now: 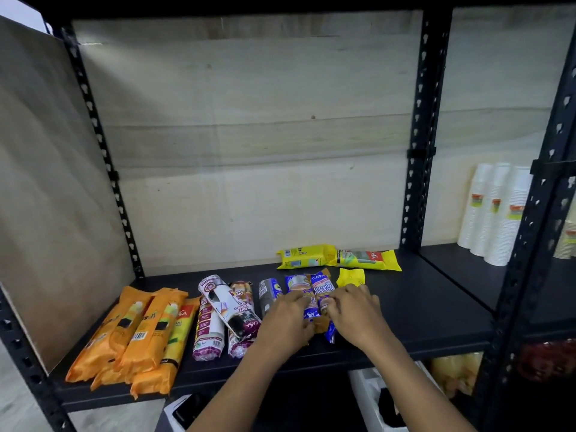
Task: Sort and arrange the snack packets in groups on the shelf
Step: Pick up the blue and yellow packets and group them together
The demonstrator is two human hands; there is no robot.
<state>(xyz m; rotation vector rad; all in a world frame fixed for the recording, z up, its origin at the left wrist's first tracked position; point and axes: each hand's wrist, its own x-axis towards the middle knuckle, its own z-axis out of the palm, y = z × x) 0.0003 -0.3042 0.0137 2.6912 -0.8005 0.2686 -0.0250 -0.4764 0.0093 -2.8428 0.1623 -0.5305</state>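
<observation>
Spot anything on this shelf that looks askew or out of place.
One white-and-maroon packet lies diagonally across its neighbours, while the orange packets lie parallel. The yellow packets lie crosswise at the back.

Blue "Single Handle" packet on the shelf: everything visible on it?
The blue packet looks like glossy plastic film, with a white CASA logo and "Single Handle" lettering. It lies front to back on the black shelf. The right hand grips its middle. A second blue packet lies against it, under the left hand.

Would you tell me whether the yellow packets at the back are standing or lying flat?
Lying flat: the yellow packets rest lengthwise on the black shelf, end to end at its rear.
</observation>
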